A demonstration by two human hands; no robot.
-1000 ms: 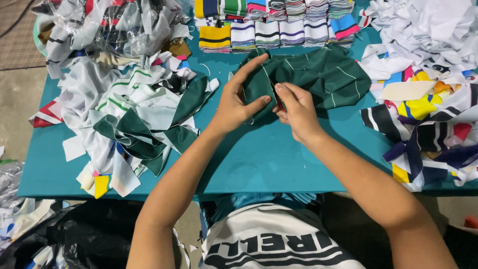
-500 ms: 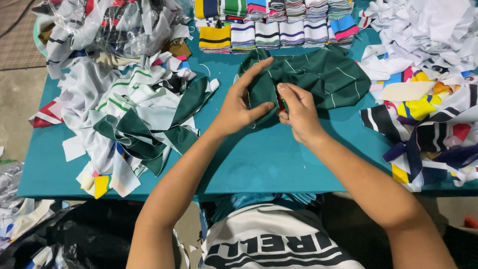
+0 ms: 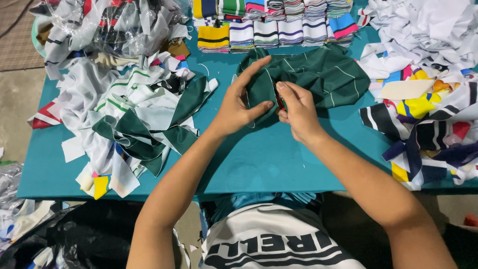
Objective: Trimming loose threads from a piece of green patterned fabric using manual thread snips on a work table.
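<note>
A dark green cloth (image 3: 318, 74) with thin white stripes lies crumpled on the teal tabletop (image 3: 259, 159), just below a row of folded striped pieces. Its near edge is bunched up and lifted off the surface, pinched from both sides. The rest spreads back and to the right in soft, uneven folds. Something small and red shows at the pinched edge, too hidden to tell.

Teal surface (image 3: 259, 164), evenly lit. Bare grey concrete floor (image 3: 15, 119) at left, woven brown mat (image 3: 17, 35) in far left corner. Dark under the surface.
</note>
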